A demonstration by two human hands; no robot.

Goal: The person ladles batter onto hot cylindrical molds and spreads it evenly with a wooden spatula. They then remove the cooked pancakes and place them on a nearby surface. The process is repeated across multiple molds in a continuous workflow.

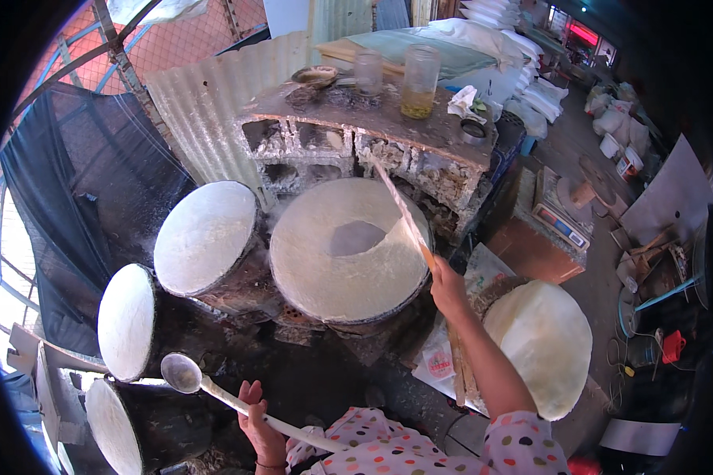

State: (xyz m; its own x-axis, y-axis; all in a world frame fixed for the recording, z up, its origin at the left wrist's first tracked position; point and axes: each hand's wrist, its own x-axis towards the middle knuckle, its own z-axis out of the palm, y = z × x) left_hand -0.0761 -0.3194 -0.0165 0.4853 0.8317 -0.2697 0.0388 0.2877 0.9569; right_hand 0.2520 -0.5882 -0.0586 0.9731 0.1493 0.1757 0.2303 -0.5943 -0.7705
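My right hand grips the wooden handle of a long, batter-crusted spreader, which crosses the right side of a large round griddle. A pale batter layer covers the griddle around a dark bare patch near its middle; light steam rises at the left rim. Low at the front, my left hand holds a ladle by its long whitish handle, the bowl pointing left. The handle's far end meets my polka-dot clothing. Beside my right forearm lies a stack of thin round flatbreads, the top one looking folded.
More round griddles on drums, coated white, curve along the left: one upper, one middle, one lower. Behind stands a concrete-block ledge with a jar of yellowish liquid. White sacks line the passage.
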